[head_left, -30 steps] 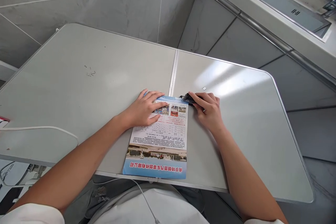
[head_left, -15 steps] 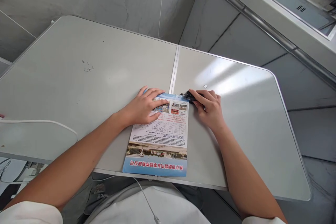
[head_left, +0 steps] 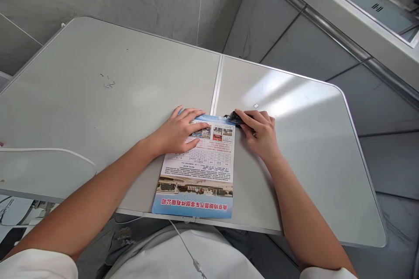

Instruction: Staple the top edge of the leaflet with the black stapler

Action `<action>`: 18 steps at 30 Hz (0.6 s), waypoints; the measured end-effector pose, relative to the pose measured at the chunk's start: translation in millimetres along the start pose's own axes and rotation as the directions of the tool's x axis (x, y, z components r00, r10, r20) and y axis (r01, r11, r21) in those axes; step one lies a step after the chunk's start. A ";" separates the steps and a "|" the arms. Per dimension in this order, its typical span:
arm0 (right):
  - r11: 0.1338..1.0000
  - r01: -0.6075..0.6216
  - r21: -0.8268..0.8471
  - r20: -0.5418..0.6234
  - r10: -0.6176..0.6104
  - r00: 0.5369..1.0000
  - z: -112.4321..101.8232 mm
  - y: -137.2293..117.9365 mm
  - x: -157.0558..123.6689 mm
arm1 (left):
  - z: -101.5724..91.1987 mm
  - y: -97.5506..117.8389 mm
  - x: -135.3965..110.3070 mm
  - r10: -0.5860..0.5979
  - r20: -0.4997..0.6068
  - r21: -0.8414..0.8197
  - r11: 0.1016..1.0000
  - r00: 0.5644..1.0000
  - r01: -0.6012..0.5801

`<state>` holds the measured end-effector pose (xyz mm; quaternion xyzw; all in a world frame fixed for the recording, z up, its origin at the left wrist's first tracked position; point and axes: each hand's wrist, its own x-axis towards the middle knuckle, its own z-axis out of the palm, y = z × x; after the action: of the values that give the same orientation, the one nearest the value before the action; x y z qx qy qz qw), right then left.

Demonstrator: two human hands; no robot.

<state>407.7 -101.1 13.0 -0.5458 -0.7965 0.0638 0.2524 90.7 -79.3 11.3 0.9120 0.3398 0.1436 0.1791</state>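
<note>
A printed flyer (head_left: 196, 187), blue at both ends with pictures and a table of text, lies upside down to me near the table's front edge. Fingers spread, my left hand (head_left: 183, 133) rests flat on its upper left part. My right hand (head_left: 260, 133) is closed around a black stapler (head_left: 235, 117). The stapler's front end sits over the flyer's upper right corner, while its rear is hidden under my fingers. Whether its jaws are pressed together I cannot tell.
The pale folding table (head_left: 157, 69) has a seam down its middle. A white cable (head_left: 49, 150) curves over its left side. Just beyond my right hand is a small diamond-shaped mark (head_left: 256, 105). Dark scribbles (head_left: 108, 83) mark the left half. A grey tiled wall (head_left: 131, 4) stands behind.
Both hands, the flyer and the stapler keep almost the same positions. The whole view has shifted very slightly.
</note>
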 end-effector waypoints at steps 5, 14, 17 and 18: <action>0.999 -0.014 -0.030 0.014 0.014 1.000 -1.5 -2.6 0.3 | -4.1 2.4 0.4 0.000 0.033 0.048 0.999 0.999 -0.001; 1.000 -0.015 -0.024 0.007 0.015 1.000 -1.6 -3.7 0.3 | -4.8 2.5 0.3 0.002 0.047 0.074 0.997 0.999 -0.005; 1.000 -0.017 -0.019 0.007 0.017 1.000 -1.1 -3.3 0.1 | -4.4 2.3 0.5 0.006 0.043 0.070 0.998 0.999 -0.009; 1.000 -0.016 -0.021 0.007 0.017 1.000 -1.0 -3.3 0.1 | -4.4 2.3 0.5 0.006 0.042 0.069 0.998 0.999 -0.009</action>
<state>405.4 -102.5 15.2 -0.5547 -0.7935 0.0594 0.2432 90.8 -79.6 16.2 0.9218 0.3373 0.1136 0.1539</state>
